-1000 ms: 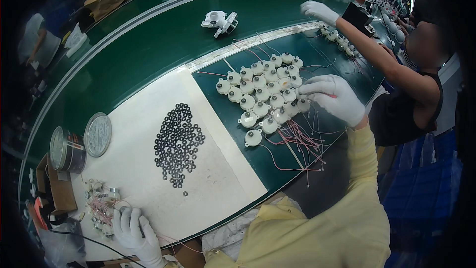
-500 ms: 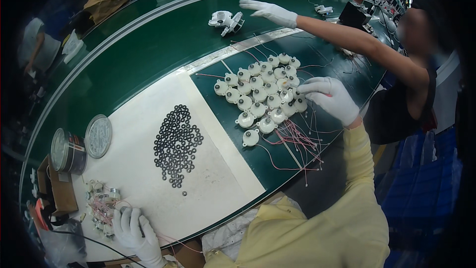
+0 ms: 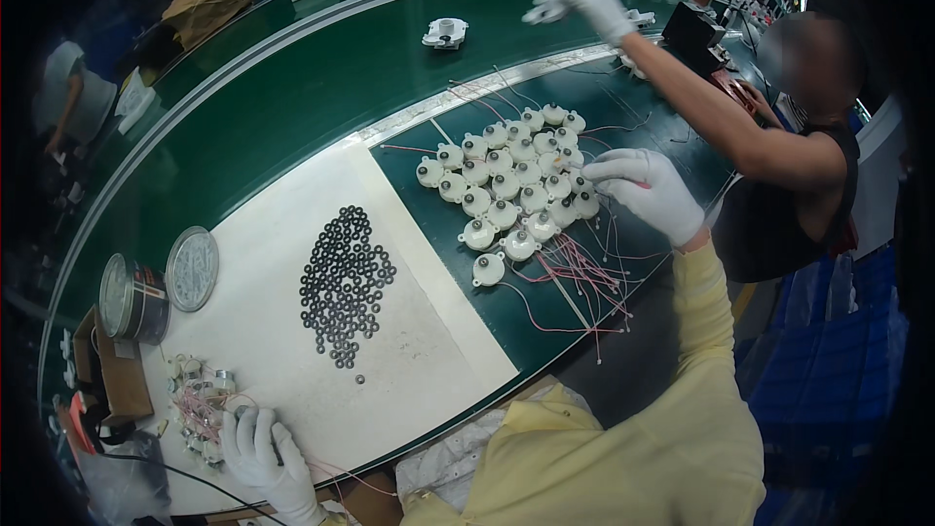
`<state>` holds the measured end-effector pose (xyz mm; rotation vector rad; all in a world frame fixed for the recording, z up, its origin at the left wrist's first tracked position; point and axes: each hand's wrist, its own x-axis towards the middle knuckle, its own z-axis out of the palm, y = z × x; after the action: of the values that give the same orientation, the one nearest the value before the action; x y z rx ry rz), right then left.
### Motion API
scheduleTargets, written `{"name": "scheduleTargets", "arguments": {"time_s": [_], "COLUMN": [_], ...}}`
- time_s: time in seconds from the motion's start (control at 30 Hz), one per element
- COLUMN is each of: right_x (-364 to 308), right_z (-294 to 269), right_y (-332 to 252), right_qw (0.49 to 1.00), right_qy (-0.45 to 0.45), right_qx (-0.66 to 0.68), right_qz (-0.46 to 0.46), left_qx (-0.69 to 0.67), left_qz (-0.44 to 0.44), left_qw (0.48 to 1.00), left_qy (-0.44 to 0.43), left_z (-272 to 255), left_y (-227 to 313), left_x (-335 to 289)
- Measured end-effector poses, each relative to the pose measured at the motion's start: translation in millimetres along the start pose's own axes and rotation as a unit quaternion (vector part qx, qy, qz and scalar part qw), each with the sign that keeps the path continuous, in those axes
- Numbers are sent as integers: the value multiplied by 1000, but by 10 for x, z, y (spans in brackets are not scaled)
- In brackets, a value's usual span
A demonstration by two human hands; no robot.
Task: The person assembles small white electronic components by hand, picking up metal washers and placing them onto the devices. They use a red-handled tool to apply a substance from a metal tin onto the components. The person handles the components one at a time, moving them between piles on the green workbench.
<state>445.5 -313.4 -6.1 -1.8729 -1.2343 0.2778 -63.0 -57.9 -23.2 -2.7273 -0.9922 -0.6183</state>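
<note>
My left hand (image 3: pixel 261 453), in a white glove, is curled beside a heap of small motors (image 3: pixel 200 404) with pink wires. Pink wires trail from under it; the small part in its fingers is mostly hidden. At the right edge of a cluster of white round geared motors (image 3: pixel 502 185), my white-gloved right hand (image 3: pixel 648 190) has its fingers closed at the rim of one motor, whose grip point is partly covered. Each motor carries a dark piece on top. Their pink and white wires (image 3: pixel 584 278) spread toward the table's near edge. Small black rings (image 3: pixel 346 282) lie between my hands.
A round tin (image 3: pixel 131 297), its lid (image 3: pixel 193 268) and a cardboard box (image 3: pixel 122 370) stand at the left. A green conveyor belt (image 3: pixel 321 68) runs behind the table, carrying a white housing (image 3: pixel 445 34). A co-worker's arm (image 3: pixel 691 102) reaches over it from the right.
The co-worker's gloved hand has drawn back to the right from the white housing, which now sits differently on the belt. My own hands have hardly moved.
</note>
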Motion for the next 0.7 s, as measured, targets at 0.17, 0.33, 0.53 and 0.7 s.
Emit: {"name": "scheduleTargets", "arguments": {"time_s": [0.17,0.33,0.53,0.7], "right_x": [-51,-89,23,1], "right_z": [-86,-120,-61,-112], "right_y": [-35,-12,66,38], "right_qw": [999,998,998,999], "right_qy": [-18,57,38,8], "right_qx": [-33,-10,-33,-33], "right_qz": [-28,21,30,32], "left_qx": [5,-3,-2,-6], "left_qz": [2,-7,0,0], "left_qw": [1000,1000,1000,1000], "left_qy": [11,5,9,13], "left_z": [22,11,14,19], "left_y": [11,11,1,2], "left_x": [-6,-7,-7,-8]}}
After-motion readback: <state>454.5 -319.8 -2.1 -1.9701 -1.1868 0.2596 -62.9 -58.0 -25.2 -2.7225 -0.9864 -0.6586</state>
